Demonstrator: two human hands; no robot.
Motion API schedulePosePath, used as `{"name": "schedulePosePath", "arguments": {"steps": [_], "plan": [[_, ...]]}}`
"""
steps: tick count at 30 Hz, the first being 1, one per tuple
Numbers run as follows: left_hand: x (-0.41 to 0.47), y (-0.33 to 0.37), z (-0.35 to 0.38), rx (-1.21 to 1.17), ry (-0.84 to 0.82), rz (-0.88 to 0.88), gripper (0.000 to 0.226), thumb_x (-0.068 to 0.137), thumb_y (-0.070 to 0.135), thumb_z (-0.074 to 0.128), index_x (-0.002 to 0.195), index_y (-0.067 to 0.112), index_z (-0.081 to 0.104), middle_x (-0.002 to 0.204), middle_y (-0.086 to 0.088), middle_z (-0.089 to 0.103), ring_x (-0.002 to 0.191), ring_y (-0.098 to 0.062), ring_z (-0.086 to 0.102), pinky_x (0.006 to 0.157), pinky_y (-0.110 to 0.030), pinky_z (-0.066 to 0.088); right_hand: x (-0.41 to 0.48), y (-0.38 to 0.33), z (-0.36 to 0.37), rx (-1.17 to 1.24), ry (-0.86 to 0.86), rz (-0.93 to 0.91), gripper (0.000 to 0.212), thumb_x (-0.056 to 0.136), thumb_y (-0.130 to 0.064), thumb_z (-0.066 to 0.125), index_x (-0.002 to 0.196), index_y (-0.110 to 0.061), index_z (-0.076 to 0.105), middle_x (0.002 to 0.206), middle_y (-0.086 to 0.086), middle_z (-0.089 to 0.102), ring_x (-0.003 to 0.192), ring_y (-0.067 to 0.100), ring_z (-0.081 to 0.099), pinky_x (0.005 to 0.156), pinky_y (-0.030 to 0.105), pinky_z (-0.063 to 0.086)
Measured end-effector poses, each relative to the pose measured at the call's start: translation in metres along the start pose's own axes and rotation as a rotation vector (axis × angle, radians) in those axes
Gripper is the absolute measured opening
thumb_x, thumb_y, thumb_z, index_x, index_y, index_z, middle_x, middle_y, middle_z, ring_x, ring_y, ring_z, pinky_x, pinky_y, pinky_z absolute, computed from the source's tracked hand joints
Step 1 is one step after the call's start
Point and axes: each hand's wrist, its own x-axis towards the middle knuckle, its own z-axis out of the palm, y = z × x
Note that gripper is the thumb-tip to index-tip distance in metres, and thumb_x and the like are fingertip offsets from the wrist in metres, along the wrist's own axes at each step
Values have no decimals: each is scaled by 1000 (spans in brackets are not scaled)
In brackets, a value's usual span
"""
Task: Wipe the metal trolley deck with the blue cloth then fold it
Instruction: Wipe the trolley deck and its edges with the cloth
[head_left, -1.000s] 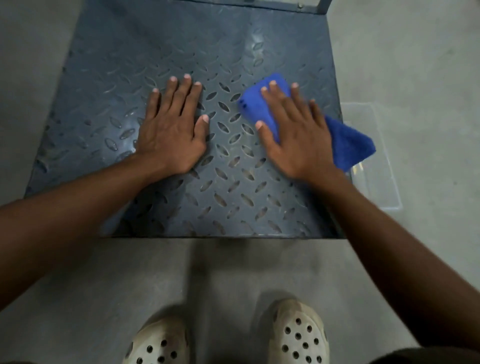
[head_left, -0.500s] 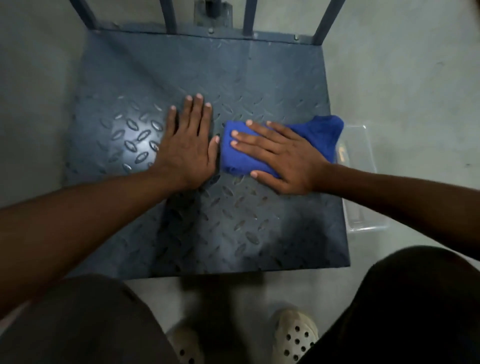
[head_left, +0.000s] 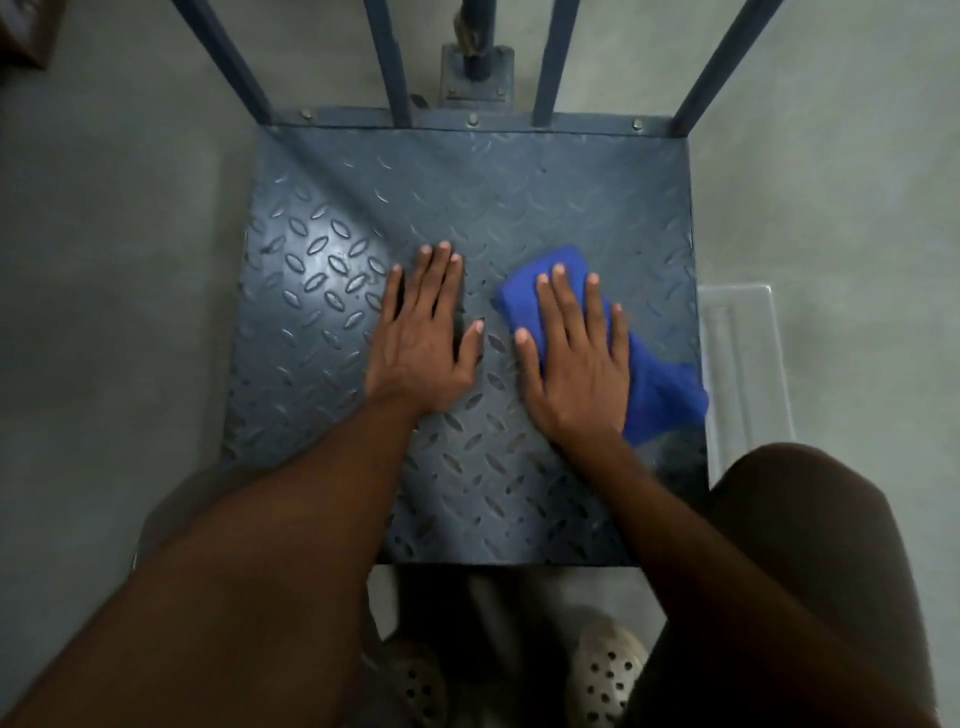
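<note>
The metal trolley deck (head_left: 322, 322) is dark grey tread plate and fills the middle of the view. A bunched blue cloth (head_left: 660, 395) lies on its right half, with one end near the deck's right edge. My right hand (head_left: 574, 364) presses flat on the cloth, fingers spread and pointing away from me. My left hand (head_left: 423, 338) rests flat and empty on the bare deck just left of the cloth, a small gap between the two thumbs.
Several upright bars (head_left: 389, 62) of the trolley's handle frame rise along the deck's far edge. A clear plastic container (head_left: 743, 353) sits on the concrete floor against the deck's right side. My feet in perforated clogs (head_left: 608, 675) stand at the near edge.
My right hand has turned from pointing left to pointing forward and slid the cloth rightward, away from my left hand. The view has pulled back, showing the trolley's bars.
</note>
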Motion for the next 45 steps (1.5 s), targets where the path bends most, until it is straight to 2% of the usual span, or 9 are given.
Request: {"name": "schedulePosePath", "arguments": {"steps": [7, 12, 18, 22, 28, 32, 36, 40, 45], "plan": [[9, -5, 16, 1, 52, -27, 78, 104, 47, 38, 168, 6, 18, 178, -11, 14, 166, -25, 7, 131, -57, 12, 58, 14, 12, -36, -13, -206, 64, 112, -54, 27, 171, -30, 16, 179, -9, 12, 166, 20, 5, 133, 54, 13], [37, -31, 2, 26, 81, -16, 80, 104, 49, 38, 169, 10, 15, 178, -9, 12, 166, -24, 5, 132, -57, 10, 174, -16, 1, 52, 94, -9, 67, 111, -57, 18, 171, -28, 14, 179, -7, 11, 166, 23, 4, 133, 55, 7], [37, -48, 3, 67, 85, -50, 80, 103, 46, 41, 168, 6, 18, 178, -12, 13, 166, -26, 7, 131, -59, 12, 79, -43, 31, 98, 50, -154, 61, 113, -51, 28, 170, -30, 20, 178, -10, 14, 166, 19, 6, 133, 51, 13], [51, -52, -17, 80, 53, -40, 81, 104, 48, 40, 169, 7, 15, 178, -11, 10, 166, -26, 5, 130, -60, 12, 70, -6, 16, 109, 57, 110, 63, 113, -55, 26, 171, -33, 13, 179, -12, 8, 166, 17, 1, 135, 50, 7], [80, -51, -65, 61, 28, -41, 81, 104, 47, 42, 169, 7, 14, 178, -10, 8, 166, -26, 2, 131, -60, 10, 208, 3, -39, 186, 177, 454, 69, 109, -59, 18, 171, -29, 12, 179, -8, 12, 166, 23, 7, 132, 57, 12], [82, -51, -93, 79, 1, -80, 82, 104, 46, 44, 169, 7, 14, 178, -10, 8, 166, -25, 1, 131, -60, 10, 248, -74, -58, 163, 72, 147, 67, 111, -57, 18, 171, -27, 14, 179, -4, 11, 166, 26, 5, 133, 57, 9], [78, -54, -111, 121, -32, -94, 84, 101, 46, 44, 168, 4, 17, 178, -12, 10, 166, -26, 3, 131, -60, 9, 185, -109, -62, 181, 6, -166, 62, 112, -54, 30, 169, -30, 23, 178, -10, 17, 166, 20, 7, 133, 52, 11], [80, -65, -130, 166, -71, -128, 84, 103, 48, 40, 169, 6, 10, 179, -10, 2, 166, -25, -3, 132, -58, 6, 150, -69, -62, 218, -25, 129, 64, 113, -57, 26, 171, -34, 11, 179, -13, 8, 166, 16, 0, 134, 52, 7], [91, -73, -133, 154, -98, -121, 83, 104, 49, 38, 169, 7, 10, 179, -9, 2, 166, -24, -3, 132, -58, 6, 245, -41, -60, 238, 25, 382, 66, 109, -59, 21, 171, -34, 13, 179, -11, 10, 166, 21, 6, 133, 56, 9]]}}
